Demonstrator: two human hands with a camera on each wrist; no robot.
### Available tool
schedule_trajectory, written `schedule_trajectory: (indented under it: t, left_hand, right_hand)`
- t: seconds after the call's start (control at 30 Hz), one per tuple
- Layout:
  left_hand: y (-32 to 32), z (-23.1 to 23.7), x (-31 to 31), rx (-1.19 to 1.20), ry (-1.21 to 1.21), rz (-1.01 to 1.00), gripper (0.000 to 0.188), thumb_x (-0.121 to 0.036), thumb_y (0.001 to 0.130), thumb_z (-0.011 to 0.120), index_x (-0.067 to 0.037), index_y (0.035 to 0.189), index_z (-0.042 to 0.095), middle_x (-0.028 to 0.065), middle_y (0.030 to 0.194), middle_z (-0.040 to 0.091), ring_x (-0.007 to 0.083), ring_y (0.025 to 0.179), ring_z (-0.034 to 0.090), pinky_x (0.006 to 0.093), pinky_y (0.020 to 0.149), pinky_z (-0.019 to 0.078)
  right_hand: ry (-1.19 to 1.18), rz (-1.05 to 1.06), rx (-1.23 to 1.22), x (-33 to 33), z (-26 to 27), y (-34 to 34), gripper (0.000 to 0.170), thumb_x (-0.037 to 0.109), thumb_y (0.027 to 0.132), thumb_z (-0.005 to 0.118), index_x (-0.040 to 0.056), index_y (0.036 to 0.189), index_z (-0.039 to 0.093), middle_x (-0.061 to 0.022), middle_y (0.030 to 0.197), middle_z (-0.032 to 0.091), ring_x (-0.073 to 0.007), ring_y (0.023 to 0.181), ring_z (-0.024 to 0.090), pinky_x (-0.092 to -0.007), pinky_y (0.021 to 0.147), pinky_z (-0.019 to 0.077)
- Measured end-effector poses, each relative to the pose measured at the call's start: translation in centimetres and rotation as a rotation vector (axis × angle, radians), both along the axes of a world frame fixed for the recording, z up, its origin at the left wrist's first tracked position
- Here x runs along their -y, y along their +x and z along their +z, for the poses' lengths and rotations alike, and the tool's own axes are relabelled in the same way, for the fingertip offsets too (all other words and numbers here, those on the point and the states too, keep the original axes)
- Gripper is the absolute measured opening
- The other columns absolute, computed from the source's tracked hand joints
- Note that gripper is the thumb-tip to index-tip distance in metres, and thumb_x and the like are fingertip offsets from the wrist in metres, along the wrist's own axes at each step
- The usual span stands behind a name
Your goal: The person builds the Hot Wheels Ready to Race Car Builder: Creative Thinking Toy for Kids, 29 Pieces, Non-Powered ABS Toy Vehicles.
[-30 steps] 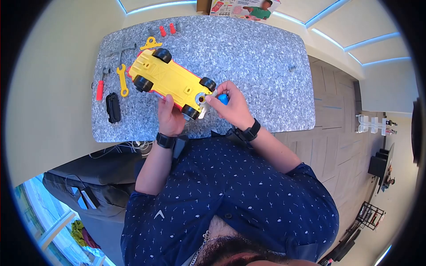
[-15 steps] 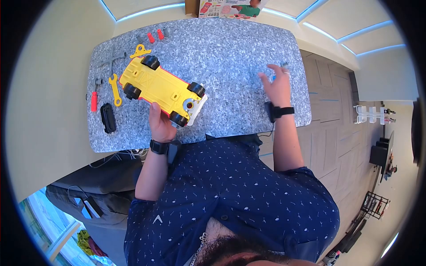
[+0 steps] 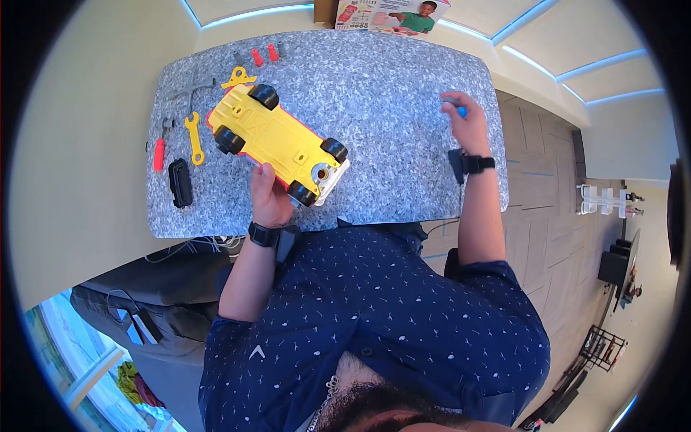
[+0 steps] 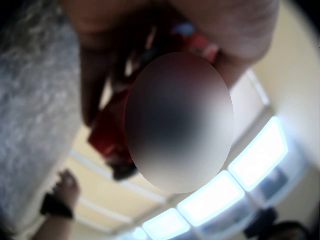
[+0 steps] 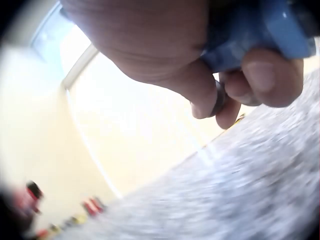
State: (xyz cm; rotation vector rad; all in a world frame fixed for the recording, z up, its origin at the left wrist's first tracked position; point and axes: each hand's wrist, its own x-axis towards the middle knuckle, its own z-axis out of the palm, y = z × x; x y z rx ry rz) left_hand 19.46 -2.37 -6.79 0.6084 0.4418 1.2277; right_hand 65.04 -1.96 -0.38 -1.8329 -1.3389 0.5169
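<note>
My left hand [image 3: 270, 205] grips a toy car [image 3: 277, 133] near its white-bumper end. The car is upside down, showing a yellow underside, black wheels and a round silver-grey part with a dark hole by the bumper. Over the right part of the table, my right hand [image 3: 471, 133] holds a blue plastic thing [image 5: 250, 37] in its curled fingers; its kind cannot be made out. In the right wrist view its thumb and a fingertip pinch a small grey piece [image 5: 219, 97]. The car's red body [image 4: 107, 127] shows blurred in the left wrist view.
On the table's left lie a yellow wrench [image 3: 194, 138], a grey cross-shaped wrench [image 3: 193, 90], a red-handled tool [image 3: 159, 155], a black tray-like part [image 3: 181, 183] and a yellow part [image 3: 239, 77]. Red pegs [image 3: 273, 52] stand farther back. A printed box [image 3: 389, 18] is behind the table.
My right hand has left the car's bumper end and moved right with the blue thing, to where the small grey piece lay, and now pinches that piece. My left hand still holds the car.
</note>
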Motion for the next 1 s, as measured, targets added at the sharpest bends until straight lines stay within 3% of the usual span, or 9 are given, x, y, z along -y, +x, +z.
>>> schedule_trajectory:
  t: [0.07, 0.2, 0.3, 0.43, 0.53, 0.63, 0.73, 0.83, 1.0]
  left_hand:
    - [0.0, -0.1, 0.0, -0.016, -0.003, -0.003, 0.066, -0.038, 0.114, 0.066, -0.004, 0.165, 0.040, 0.0128, 0.161, 0.060, 0.0298, 0.149, 0.060, 0.0516, 0.124, 0.0480]
    - [0.2, -1.2, -0.2, -0.014, -0.020, -0.031, 0.063, -0.035, 0.115, 0.066, -0.006, 0.165, 0.041, 0.0123, 0.162, 0.058, 0.0300, 0.150, 0.058, 0.0520, 0.125, 0.0464]
    - [0.4, -0.9, 0.1, -0.034, -0.011, -0.027, 0.061, -0.032, 0.115, 0.065, -0.007, 0.165, 0.041, 0.0119, 0.163, 0.058, 0.0300, 0.151, 0.057, 0.0519, 0.127, 0.0447]
    - [0.5, -0.4, 0.1, -0.062, 0.024, -0.025, 0.063, -0.033, 0.114, 0.066, -0.006, 0.166, 0.040, 0.0122, 0.163, 0.058, 0.0302, 0.151, 0.057, 0.0519, 0.127, 0.0446]
    - [0.9, 0.4, 0.4, -0.143, 0.052, 0.010, 0.063, -0.036, 0.115, 0.064, -0.005, 0.165, 0.041, 0.0124, 0.162, 0.060, 0.0298, 0.149, 0.059, 0.0516, 0.125, 0.0464]
    - [1.0, 0.5, 0.5, -0.150, 0.056, 0.018, 0.061, -0.034, 0.115, 0.064, -0.005, 0.164, 0.041, 0.0118, 0.162, 0.060, 0.0291, 0.151, 0.058, 0.0515, 0.126, 0.0452]
    - [0.9, 0.4, 0.3, -0.137, 0.045, 0.046, 0.060, -0.033, 0.116, 0.064, -0.006, 0.164, 0.041, 0.0113, 0.162, 0.059, 0.0287, 0.151, 0.057, 0.0514, 0.127, 0.0447]
    - [0.7, 0.2, 0.0, -0.125, 0.037, 0.063, 0.061, -0.032, 0.115, 0.065, -0.006, 0.165, 0.041, 0.0111, 0.162, 0.059, 0.0286, 0.151, 0.058, 0.0510, 0.126, 0.0451]
    - [0.5, -0.2, -0.3, -0.073, 0.018, 0.074, 0.069, -0.021, 0.111, 0.073, -0.008, 0.168, 0.036, 0.0114, 0.164, 0.057, 0.0288, 0.151, 0.057, 0.0505, 0.127, 0.0442]
  right_hand:
    - [-0.147, 0.218, -0.439, 1.7, 5.0, -7.0, 0.023, 0.019, 0.107, 0.074, 0.0141, 0.128, 0.081, 0.0010, 0.092, 0.076, -0.0029, 0.073, 0.060, -0.0217, 0.062, 0.0482]
    - [-0.248, 0.565, -0.679, 4.3, 7.6, -15.9, 0.022, 0.017, 0.112, 0.067, 0.0101, 0.132, 0.073, 0.0013, 0.095, 0.074, -0.0011, 0.066, 0.055, -0.0198, 0.056, 0.0424]
    - [-0.331, 0.643, -0.855, 4.8, 6.3, -18.8, 0.018, 0.014, 0.112, 0.066, 0.0074, 0.128, 0.070, -0.0001, 0.097, 0.073, -0.0006, 0.067, 0.056, -0.0195, 0.055, 0.0418]
    - [-0.291, 0.664, -0.673, 4.6, 5.4, -20.2, 0.017, 0.013, 0.110, 0.069, 0.0053, 0.125, 0.067, -0.0009, 0.097, 0.073, -0.0097, 0.079, 0.068, -0.0322, 0.066, 0.0541]
    - [-0.108, 0.528, -0.101, 4.9, 5.2, -21.3, 0.021, 0.013, 0.106, 0.073, 0.0050, 0.124, 0.067, -0.0006, 0.097, 0.073, -0.0149, 0.086, 0.072, -0.0370, 0.077, 0.0566]
    - [-0.206, 0.409, -0.144, 5.5, 5.2, -22.0, 0.026, 0.013, 0.103, 0.076, 0.0054, 0.126, 0.065, 0.0003, 0.103, 0.072, -0.0138, 0.094, 0.071, -0.0343, 0.084, 0.0549]
    - [-0.037, 0.411, -0.525, 5.8, 3.3, -20.2, 0.026, 0.008, 0.104, 0.071, 0.0053, 0.129, 0.063, -0.0031, 0.113, 0.069, -0.0145, 0.102, 0.068, -0.0331, 0.091, 0.0535]
    - [0.075, 0.456, -0.903, 6.1, 5.3, -18.4, 0.025, 0.000, 0.106, 0.062, 0.0050, 0.131, 0.061, -0.0062, 0.119, 0.065, -0.0150, 0.105, 0.065, -0.0331, 0.092, 0.0529]
    - [0.455, 0.511, -0.806, 6.5, 7.5, -18.9, 0.018, -0.002, 0.110, 0.064, 0.0035, 0.127, 0.062, -0.0138, 0.124, 0.066, -0.0247, 0.118, 0.073, -0.0385, 0.101, 0.0596]
